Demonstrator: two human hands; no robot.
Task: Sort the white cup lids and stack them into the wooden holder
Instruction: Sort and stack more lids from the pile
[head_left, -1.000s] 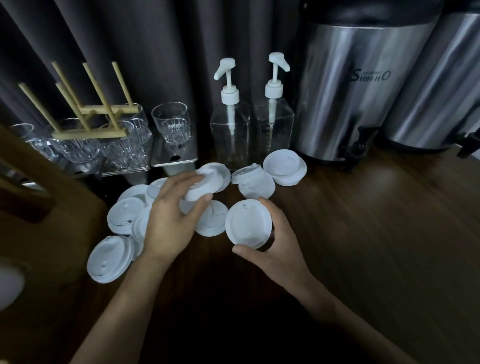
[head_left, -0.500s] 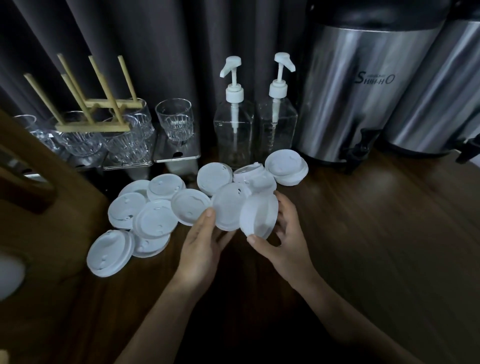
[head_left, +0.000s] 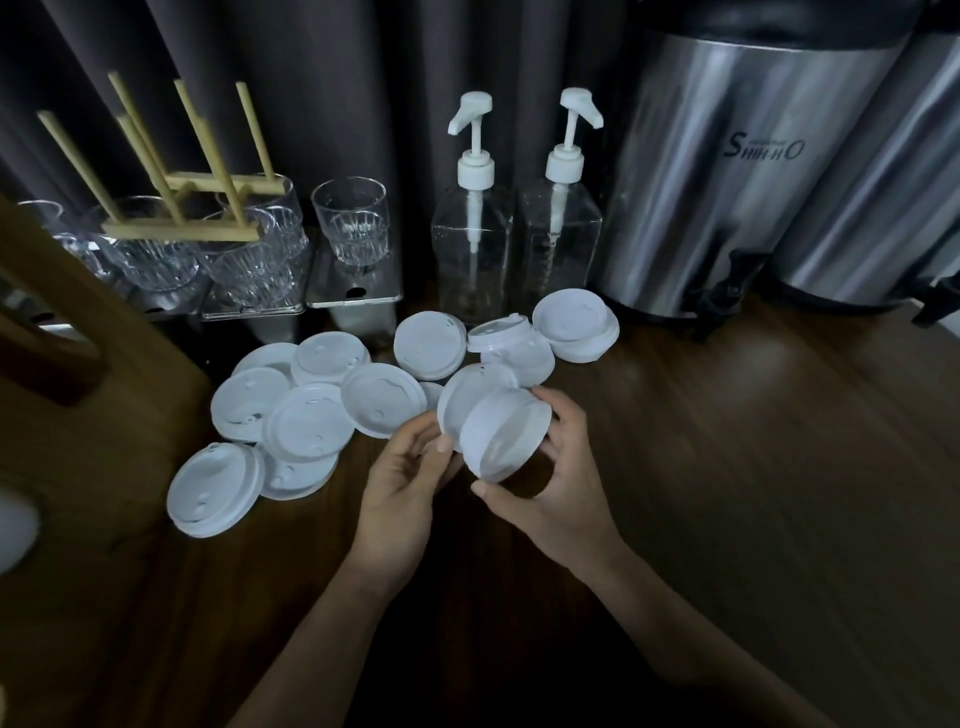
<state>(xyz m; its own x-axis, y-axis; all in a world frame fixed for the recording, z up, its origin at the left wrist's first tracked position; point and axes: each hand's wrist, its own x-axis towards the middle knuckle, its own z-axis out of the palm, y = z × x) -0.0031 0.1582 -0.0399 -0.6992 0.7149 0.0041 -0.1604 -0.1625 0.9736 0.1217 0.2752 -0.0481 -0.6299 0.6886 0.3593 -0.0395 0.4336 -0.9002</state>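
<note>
On the dark worktop, the fingers of your right hand curl round a lid. Your left hand pinches a second lid touching it. Their tilted rims may slip while nesting. The wooden holder stands well beyond your left fingers.

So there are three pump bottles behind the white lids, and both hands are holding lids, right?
Not quite. The head view shows two pump bottles, not three, behind the white lids. The left hand and the right hand do each hold a lid.
</note>
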